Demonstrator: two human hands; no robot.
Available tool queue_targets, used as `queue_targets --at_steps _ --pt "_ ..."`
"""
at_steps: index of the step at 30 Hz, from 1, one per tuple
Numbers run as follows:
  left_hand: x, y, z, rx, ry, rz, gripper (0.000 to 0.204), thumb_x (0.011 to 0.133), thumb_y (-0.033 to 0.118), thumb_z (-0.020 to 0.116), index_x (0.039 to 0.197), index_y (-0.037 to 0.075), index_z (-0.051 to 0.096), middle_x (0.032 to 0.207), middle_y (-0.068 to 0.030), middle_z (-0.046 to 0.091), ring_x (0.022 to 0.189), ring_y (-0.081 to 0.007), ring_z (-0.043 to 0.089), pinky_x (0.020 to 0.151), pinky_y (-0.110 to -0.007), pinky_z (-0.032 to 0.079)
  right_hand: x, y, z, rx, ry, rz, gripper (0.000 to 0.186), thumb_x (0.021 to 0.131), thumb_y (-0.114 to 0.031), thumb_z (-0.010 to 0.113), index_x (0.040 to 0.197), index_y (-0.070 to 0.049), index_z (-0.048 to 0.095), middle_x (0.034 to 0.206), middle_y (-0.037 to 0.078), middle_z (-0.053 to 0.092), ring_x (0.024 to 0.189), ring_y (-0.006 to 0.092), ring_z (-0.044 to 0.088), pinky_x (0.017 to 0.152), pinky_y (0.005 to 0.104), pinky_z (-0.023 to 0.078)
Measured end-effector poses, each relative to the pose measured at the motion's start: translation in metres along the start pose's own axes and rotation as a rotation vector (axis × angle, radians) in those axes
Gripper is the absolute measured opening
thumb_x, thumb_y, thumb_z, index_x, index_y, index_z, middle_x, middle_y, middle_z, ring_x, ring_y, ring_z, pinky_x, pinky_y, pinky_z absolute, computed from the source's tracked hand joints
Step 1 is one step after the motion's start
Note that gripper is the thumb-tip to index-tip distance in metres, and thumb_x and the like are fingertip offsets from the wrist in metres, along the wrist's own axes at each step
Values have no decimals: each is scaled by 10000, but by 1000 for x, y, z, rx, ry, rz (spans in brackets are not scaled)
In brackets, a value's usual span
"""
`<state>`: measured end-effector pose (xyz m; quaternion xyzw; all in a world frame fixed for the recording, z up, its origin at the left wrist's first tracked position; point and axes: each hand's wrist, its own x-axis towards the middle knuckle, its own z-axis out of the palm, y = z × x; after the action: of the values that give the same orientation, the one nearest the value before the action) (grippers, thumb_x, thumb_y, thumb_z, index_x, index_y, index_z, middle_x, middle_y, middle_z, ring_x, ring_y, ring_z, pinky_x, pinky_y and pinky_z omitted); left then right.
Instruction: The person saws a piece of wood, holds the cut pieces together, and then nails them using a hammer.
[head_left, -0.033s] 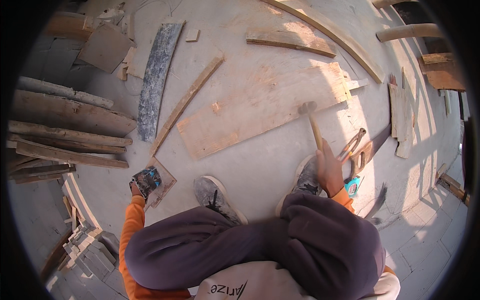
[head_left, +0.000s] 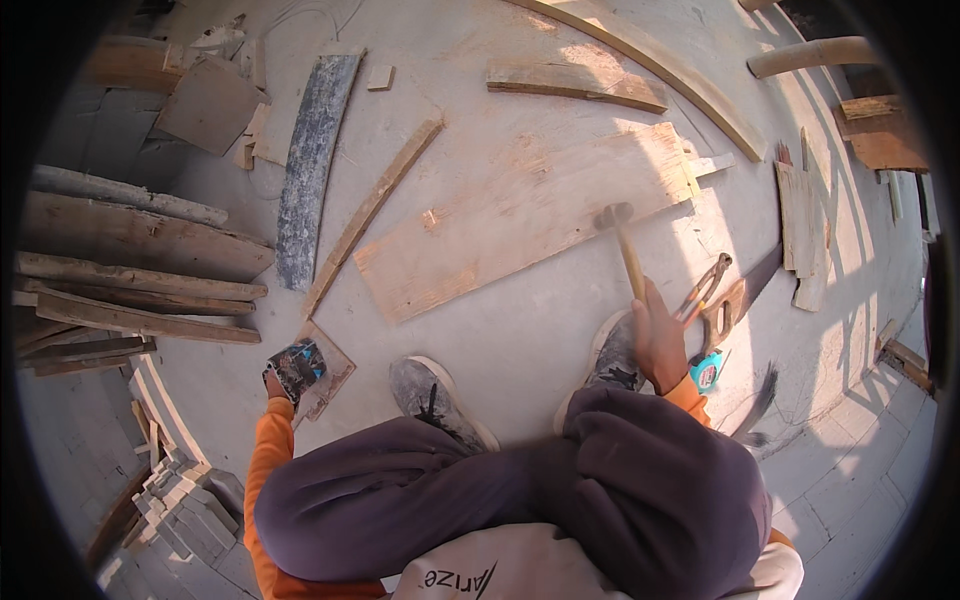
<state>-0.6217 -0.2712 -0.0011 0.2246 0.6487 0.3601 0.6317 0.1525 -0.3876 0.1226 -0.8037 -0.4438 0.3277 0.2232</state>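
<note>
On bare concrete, right hand (head_left: 660, 345) grips one hammer (head_left: 622, 245); gloved left hand (head_left: 295, 368) presses one scrap (head_left: 330, 372).

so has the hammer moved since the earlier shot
No. The hammer head sits at the same spot on the big plywood board, with the right hand on its handle as before.
</note>
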Motion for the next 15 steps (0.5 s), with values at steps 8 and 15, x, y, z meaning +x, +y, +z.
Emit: queue_targets --at_steps 8,15 --pt "-11 13 12 176 203 -6 428 1000 371 524 1174 19 694 1049 -114 741 889 -256 731 814 -401 620 -25 21 -8 198 307 79 432 1055 -241 399 1393 0 519 1054 212 653 952 374 610 862 427 467" --pt "-25 60 61 870 -38 -192 329 943 351 630 1007 36 704 861 -100 732 759 -248 713 710 -399 592 -25 44 -28 340 406 168 476 1070 -213 505 1470 42 478 812 24 563 641 77 508 583 234 430"
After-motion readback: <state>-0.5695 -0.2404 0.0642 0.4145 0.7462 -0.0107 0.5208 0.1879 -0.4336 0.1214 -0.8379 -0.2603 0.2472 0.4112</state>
